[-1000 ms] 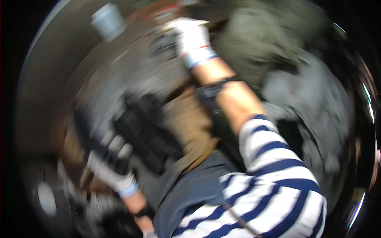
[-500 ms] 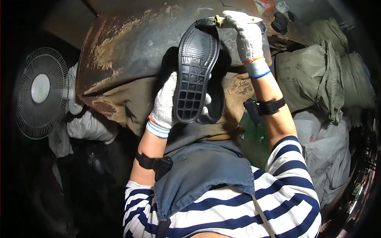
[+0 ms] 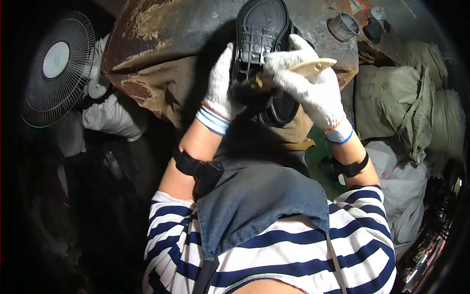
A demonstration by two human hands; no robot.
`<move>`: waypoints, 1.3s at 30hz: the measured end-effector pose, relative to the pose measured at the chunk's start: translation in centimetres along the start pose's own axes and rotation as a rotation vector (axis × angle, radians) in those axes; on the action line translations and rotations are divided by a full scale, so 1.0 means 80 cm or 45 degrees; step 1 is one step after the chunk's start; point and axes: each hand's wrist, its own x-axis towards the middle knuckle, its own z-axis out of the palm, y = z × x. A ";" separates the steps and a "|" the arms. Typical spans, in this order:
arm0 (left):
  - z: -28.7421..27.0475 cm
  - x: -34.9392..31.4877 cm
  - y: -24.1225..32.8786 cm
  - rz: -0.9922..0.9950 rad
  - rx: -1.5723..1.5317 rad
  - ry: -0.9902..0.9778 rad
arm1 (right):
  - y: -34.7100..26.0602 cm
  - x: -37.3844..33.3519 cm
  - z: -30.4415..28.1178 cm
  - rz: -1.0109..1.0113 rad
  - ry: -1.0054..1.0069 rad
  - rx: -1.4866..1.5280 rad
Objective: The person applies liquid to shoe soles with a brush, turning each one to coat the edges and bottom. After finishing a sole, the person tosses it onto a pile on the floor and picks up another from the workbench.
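Your left hand [image 3: 221, 85], in a white knit glove, is wrapped around the side of a black shoe [image 3: 262, 44], holding it sole up in front of you above the rusty, stained bench [image 3: 161, 34]. The ridged tread of the sole faces the camera, with the toe pointing away from you and the heel end down between your hands. Your right hand [image 3: 306, 88], gloved the same way, is closed on a pale wooden-handled tool [image 3: 313, 66]; the handle juts out to the right past your fingers, and its working end meets the shoe near the middle of the sole, though the tip itself is too hidden to make out. Both wrists carry black straps, and a blue denim apron covers your striped shirt. On the far right of the bench stands a small grey tin cup [image 3: 342, 25], well apart from the shoe. To your left a round wire-caged fan [image 3: 56, 66] stands beside white bundled cloth [image 3: 110, 117]. To your right lie olive-green sacks [image 3: 391, 98], with white bags below them.
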 end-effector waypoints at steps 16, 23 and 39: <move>0.038 -0.034 0.028 -0.285 0.789 0.213 | -0.006 0.012 -0.079 -0.181 0.454 -0.323; 0.028 -0.045 0.001 -0.372 0.228 0.183 | 0.026 0.065 -0.114 -0.753 0.516 -1.030; -0.014 -0.050 -0.033 -0.231 -0.081 0.076 | 0.063 0.090 -0.061 -0.735 0.462 -1.540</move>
